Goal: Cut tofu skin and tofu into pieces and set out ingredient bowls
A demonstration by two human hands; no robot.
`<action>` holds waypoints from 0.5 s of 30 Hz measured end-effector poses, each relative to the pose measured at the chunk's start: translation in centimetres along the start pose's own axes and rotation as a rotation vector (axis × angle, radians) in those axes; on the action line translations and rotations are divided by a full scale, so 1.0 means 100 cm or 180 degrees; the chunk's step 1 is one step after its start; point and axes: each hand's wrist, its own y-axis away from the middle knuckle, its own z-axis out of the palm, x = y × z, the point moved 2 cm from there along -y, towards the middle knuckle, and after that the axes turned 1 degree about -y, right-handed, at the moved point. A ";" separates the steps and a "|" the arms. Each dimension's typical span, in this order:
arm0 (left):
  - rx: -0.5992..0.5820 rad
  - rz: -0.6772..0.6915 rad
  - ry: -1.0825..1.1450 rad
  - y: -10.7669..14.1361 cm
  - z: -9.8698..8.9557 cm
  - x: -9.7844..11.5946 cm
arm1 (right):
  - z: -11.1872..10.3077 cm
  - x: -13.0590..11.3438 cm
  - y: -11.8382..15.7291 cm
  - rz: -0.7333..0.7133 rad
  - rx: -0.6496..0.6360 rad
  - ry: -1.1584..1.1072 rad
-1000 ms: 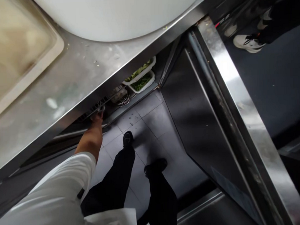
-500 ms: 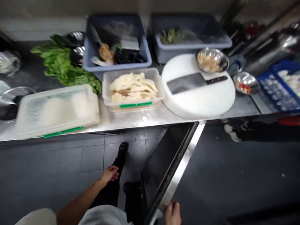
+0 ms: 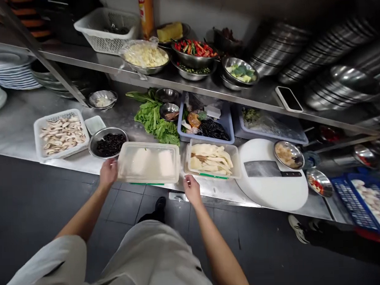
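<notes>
My left hand (image 3: 109, 172) is at the left end of a lidded plastic container (image 3: 149, 162), fingers loosely bent by its side; I cannot tell whether they touch it. Pale white blocks show through the cloudy lid. My right hand (image 3: 192, 189) is just off the container's right front corner, half curled, with nothing visible in it. Beside that hand stands an uncovered plastic box (image 3: 236, 170) of pale yellowish strips. A steel bowl of dark, wet-looking pieces (image 3: 108, 144) sits behind my left hand.
A cleaver (image 3: 261, 169) lies on a round white cutting board (image 3: 273, 198) to the right. A white basket of sliced mushrooms (image 3: 62, 136) stands at the left. Above the counter runs a steel shelf (image 3: 213, 85) with bowls and a phone (image 3: 288, 99). Another person's shoe (image 3: 298, 229) shows at the right.
My right hand has left the metal-edged door, which no longer juts out, and risen to the counter. My left hand has come up beside the lidded container. The view now includes the shelf.
</notes>
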 end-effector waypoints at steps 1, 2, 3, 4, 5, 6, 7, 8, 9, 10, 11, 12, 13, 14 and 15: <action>-0.0130 0.0147 -0.0224 -0.008 0.002 0.010 | 0.006 -0.017 -0.014 0.0044 -0.0083 0.0363; -0.0197 0.0206 -0.0447 -0.012 0.006 0.018 | 0.012 -0.032 -0.026 0.0142 -0.0178 0.0680; -0.0248 0.0200 -0.0687 -0.015 0.010 0.024 | 0.017 -0.043 -0.035 0.0259 -0.0269 0.0934; -0.0298 0.0146 -0.0925 -0.016 0.014 0.029 | 0.023 -0.052 -0.042 0.0368 -0.0339 0.1113; -0.0323 0.0054 -0.1116 -0.016 0.018 0.032 | 0.027 -0.059 -0.047 0.0462 -0.0383 0.1211; -0.0329 -0.0045 -0.1223 -0.016 0.021 0.034 | 0.030 -0.064 -0.051 0.0531 -0.0407 0.1247; -0.0321 -0.0098 -0.1283 -0.016 0.024 0.036 | 0.032 -0.067 -0.053 0.0574 -0.0426 0.1252; -0.0293 -0.0102 -0.1319 -0.016 0.026 0.038 | 0.034 -0.069 -0.054 0.0611 -0.0453 0.1257; -0.0250 -0.0073 -0.1343 -0.016 0.027 0.040 | 0.034 -0.070 -0.054 0.0641 -0.0483 0.1250; -0.0203 -0.0032 -0.1354 -0.017 0.028 0.042 | 0.034 -0.071 -0.054 0.0659 -0.0513 0.1228; -0.0165 -0.0003 -0.1349 -0.020 0.028 0.043 | 0.034 -0.071 -0.053 0.0671 -0.0538 0.1192; -0.0146 0.0011 -0.1330 -0.023 0.028 0.045 | 0.033 -0.071 -0.052 0.0684 -0.0558 0.1144; -0.0151 0.0005 -0.1305 -0.028 0.028 0.047 | 0.033 -0.072 -0.051 0.0703 -0.0571 0.1086; -0.0177 -0.0012 -0.1277 -0.033 0.029 0.049 | 0.033 -0.071 -0.049 0.0723 -0.0577 0.1018; -0.0214 -0.0037 -0.1246 -0.039 0.029 0.051 | 0.034 -0.071 -0.048 0.0742 -0.0572 0.0942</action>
